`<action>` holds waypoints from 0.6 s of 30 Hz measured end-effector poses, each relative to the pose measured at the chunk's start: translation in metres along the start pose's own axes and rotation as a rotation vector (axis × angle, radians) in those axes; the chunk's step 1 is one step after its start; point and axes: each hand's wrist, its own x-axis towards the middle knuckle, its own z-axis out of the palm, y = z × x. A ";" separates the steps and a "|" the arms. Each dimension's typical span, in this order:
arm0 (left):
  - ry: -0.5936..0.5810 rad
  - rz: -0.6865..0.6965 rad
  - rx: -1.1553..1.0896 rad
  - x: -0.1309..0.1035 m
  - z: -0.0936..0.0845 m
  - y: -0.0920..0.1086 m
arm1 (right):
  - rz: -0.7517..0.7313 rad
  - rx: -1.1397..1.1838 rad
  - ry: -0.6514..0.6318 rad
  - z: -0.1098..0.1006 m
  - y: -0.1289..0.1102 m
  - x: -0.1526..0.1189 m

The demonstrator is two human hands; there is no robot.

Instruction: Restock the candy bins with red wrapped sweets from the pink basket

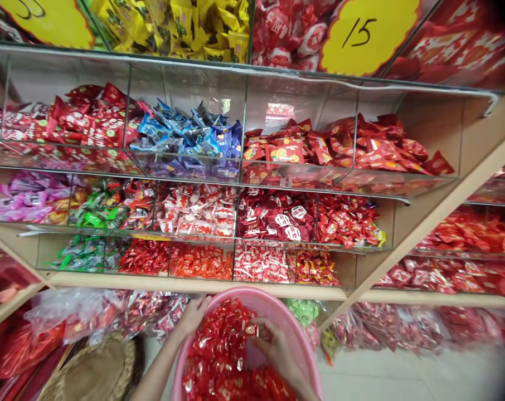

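We count one pink basket (301, 340), left hand (195, 315) closed on its rim, right hand (273, 344) half-curled at many candies (221, 334), hold unclear.

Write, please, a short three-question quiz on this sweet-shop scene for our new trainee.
1. Multiple choice: the left hand is at the rim of which thing?
A) the woven basket on the floor
B) the pink basket
C) a glass shelf compartment

2. True or false: the right hand is over the pink basket, by the red-wrapped sweets.

3. Fill in the blank: the yellow price sign at the upper right reads ___.

Key: 1. B; 2. True; 3. 15
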 end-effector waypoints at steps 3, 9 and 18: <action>0.089 0.031 0.008 -0.013 -0.009 0.019 | 0.017 0.017 -0.027 0.008 -0.004 -0.004; -0.110 0.102 -0.210 -0.060 0.003 0.073 | -0.024 0.071 -0.133 0.034 -0.030 -0.011; -0.256 -0.136 -0.396 -0.080 0.003 0.049 | -0.073 0.328 -0.241 0.071 -0.035 -0.019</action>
